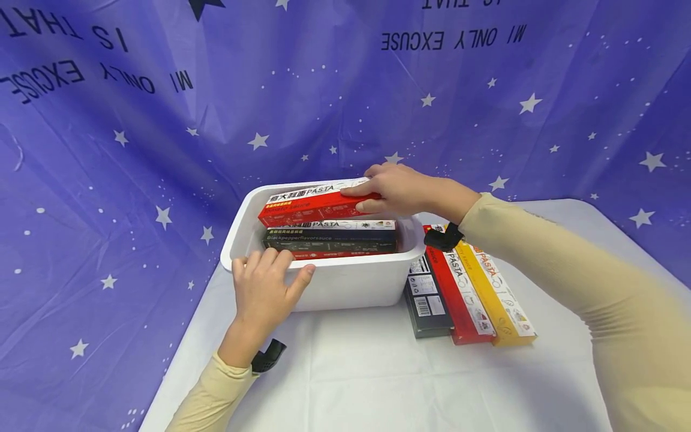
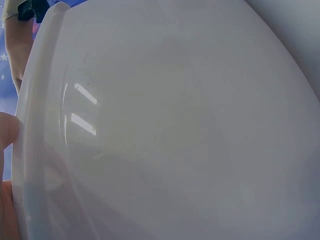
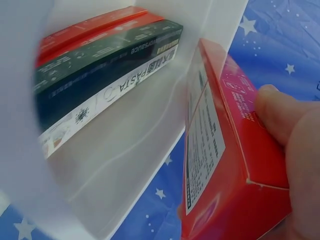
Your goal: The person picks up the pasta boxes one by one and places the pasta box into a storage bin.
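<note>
My right hand (image 1: 399, 189) grips one end of a red tomato-sauce pasta box (image 1: 318, 211), thumb on its red side in the right wrist view. The box tilts over the far side of a white plastic bin (image 1: 345, 282), partly above the rim. Inside, a black pepper-sauce pasta box (image 1: 330, 236) stands on its narrow side. Red packaging (image 3: 95, 35) lies beside it, toward the near wall. My left hand (image 1: 261, 294) holds the bin's near rim at the left, fingers hooked over it and thumb against the outer wall.
Right of the bin, a black box (image 1: 432, 321), a red pasta box (image 1: 466, 312) and a yellow pasta box (image 1: 499, 306) lie side by side on the white-covered table (image 1: 367, 378). A purple star-patterned curtain (image 1: 324, 108) hangs close behind the bin.
</note>
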A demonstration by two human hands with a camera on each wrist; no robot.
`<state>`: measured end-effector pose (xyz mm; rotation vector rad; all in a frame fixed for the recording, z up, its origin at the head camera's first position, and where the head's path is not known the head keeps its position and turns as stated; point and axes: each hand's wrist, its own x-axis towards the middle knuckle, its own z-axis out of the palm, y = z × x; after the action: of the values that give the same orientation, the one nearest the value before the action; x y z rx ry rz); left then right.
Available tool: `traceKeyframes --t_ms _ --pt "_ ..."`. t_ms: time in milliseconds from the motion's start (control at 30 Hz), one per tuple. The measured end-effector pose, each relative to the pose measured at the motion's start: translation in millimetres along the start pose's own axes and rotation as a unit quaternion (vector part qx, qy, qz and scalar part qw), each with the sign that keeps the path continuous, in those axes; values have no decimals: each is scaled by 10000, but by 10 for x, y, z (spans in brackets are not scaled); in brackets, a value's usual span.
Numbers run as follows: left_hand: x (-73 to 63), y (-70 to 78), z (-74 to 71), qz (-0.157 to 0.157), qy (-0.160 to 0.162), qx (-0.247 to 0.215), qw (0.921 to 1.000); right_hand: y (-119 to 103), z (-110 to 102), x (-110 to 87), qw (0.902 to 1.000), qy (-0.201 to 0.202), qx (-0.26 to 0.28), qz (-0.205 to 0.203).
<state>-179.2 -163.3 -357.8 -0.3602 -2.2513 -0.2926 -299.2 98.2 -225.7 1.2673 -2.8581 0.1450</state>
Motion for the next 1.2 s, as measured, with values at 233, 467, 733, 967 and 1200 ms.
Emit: traceKeyframes --t_ms 233,467,733,967,1200 --pt "5 -9 7 7 19 11 10000 -58 65 119 9997 -216 -61 24" --pt "12 -2 20 39 36 4 10000 -90 154 191 9992 -373 -161 38" --pt "19 5 8 -14 -93 17 10000 -77 156 221 9992 -379 -80 29" --pt "18 -1 4 -50 -116 36 9999 -63 155 252 9992 -399 -53 47" --pt "12 -3 -12 -62 -140 26 9999 -32 158 291 9989 -461 -11 103"
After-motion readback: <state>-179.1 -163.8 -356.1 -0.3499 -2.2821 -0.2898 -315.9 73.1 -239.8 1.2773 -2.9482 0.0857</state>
